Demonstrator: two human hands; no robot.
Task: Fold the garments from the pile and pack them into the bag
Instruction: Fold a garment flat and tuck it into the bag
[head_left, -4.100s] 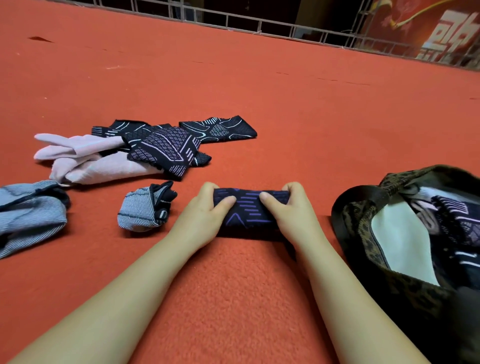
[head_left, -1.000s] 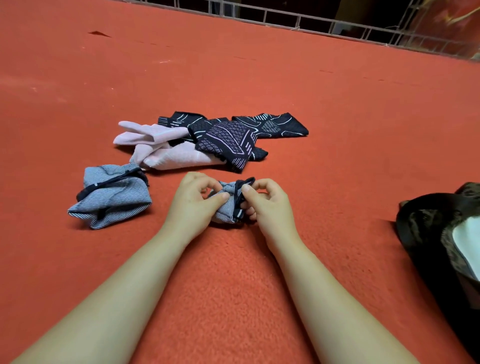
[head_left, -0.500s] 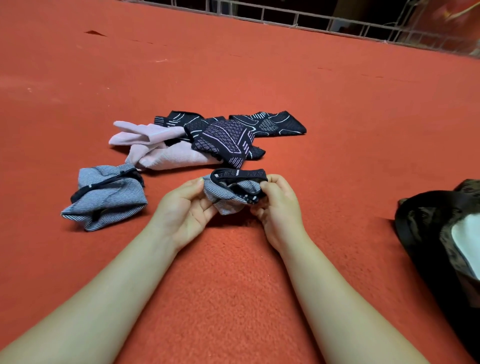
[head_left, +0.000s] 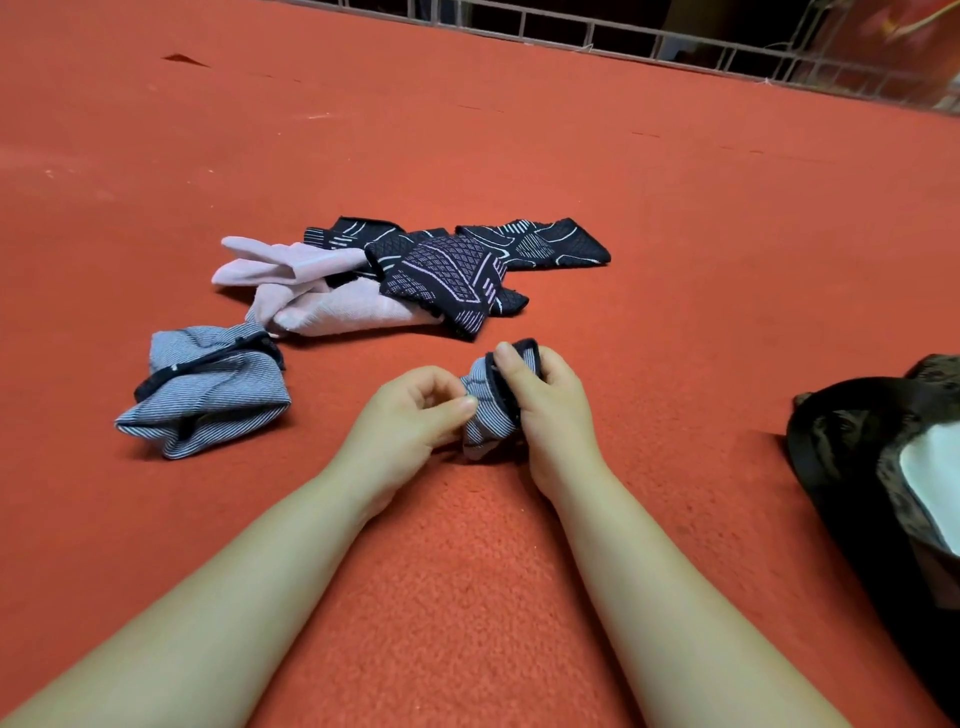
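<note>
Both hands meet low over the red carpet (head_left: 675, 260), holding a small blue-and-white striped garment with dark trim (head_left: 488, 410) between them. The left hand (head_left: 410, 421) pinches its near left edge with thumb and curled fingers; the right hand (head_left: 545, 405) grips the far right side, fingers hooked over the dark trim. Much of the garment is hidden inside the two palms, so its shape is hard to make out.

To the left, well apart from the hands, a second crumpled blue-and-white striped garment with a dark band (head_left: 208, 389) lies on the carpet. Just beyond it, farther away, sits the pile: a pale pink knitted garment (head_left: 311, 291) partly under a dark navy garment with a lilac diamond pattern (head_left: 441, 275), and behind those a navy garment with white line patterns (head_left: 535, 241).

At the right edge, a dark bag with a leopard-like print and black strap (head_left: 857, 436) is cut off by the frame; something white (head_left: 935, 457) shows in its mouth, the rest unseen. A metal railing (head_left: 623, 31) runs along the far side.
</note>
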